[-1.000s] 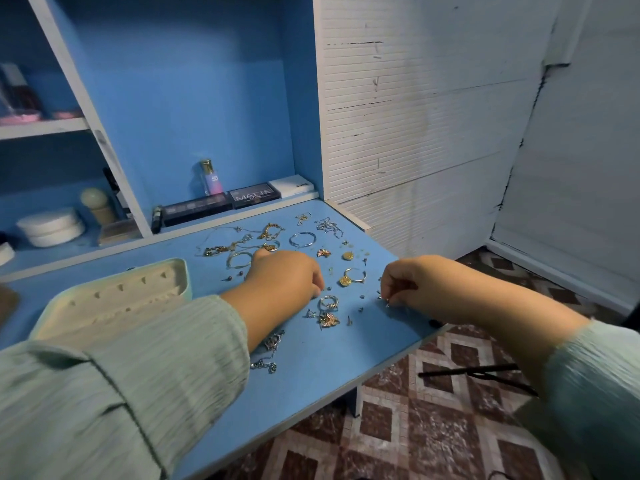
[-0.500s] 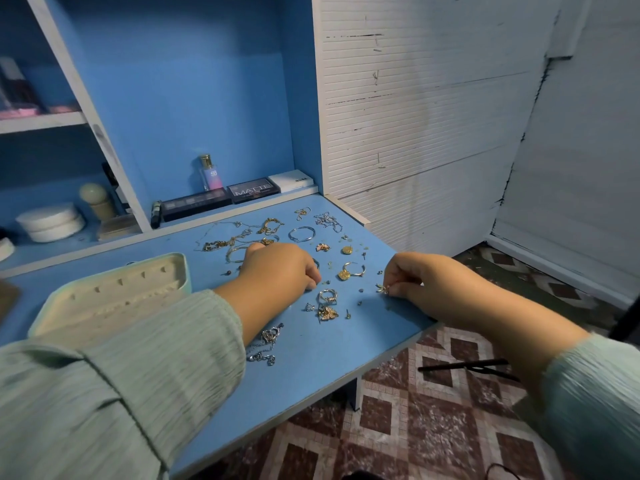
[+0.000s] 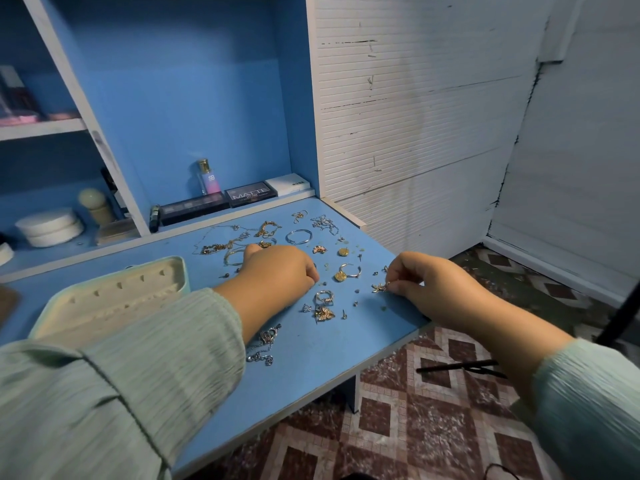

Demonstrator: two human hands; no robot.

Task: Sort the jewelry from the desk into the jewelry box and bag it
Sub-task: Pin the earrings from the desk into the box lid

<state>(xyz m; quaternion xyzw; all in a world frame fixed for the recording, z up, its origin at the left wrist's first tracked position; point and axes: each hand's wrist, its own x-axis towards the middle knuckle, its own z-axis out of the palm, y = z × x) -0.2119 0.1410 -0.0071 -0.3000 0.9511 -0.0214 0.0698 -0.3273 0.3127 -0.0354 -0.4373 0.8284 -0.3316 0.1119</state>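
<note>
On the blue desk [image 3: 311,358], loose jewelry lies scattered beyond and beside the open jewelry box [image 3: 110,299], which sits at the desk's left with its pale ridged insert facing up; no piece can be made out in its slots. Just right of the box, the left hand [image 3: 277,275] rests on the desk with its fingers curled under into a loose fist; whether it holds anything cannot be told, and it covers part of the gold chains [image 3: 221,247] lying behind it. Farther right of the box, near the desk's right edge, the right hand [image 3: 429,289] pinches a small gold charm [image 3: 379,287] between thumb and fingertips, the charm touching the desk. Between the two hands lie a gold disc earring on a hoop [image 3: 348,271], a silver ring [image 3: 325,296] and a gold butterfly-like piece [image 3: 323,314], with tiny studs around them. A silver bangle [image 3: 298,236] lies beyond the left hand, and a silver chain [image 3: 323,223] beyond that. Under the left forearm, a silver pendant chain [image 3: 265,344] shows partly, the green sleeve [image 3: 121,393] hiding the rest. Behind the box, against the back ledge, stand a small perfume bottle [image 3: 207,176], a dark palette marked MATTE [image 3: 251,195] and a white box [image 3: 289,184]. Left of these, in the shelf bay, sits a round white container [image 3: 48,225].
</note>
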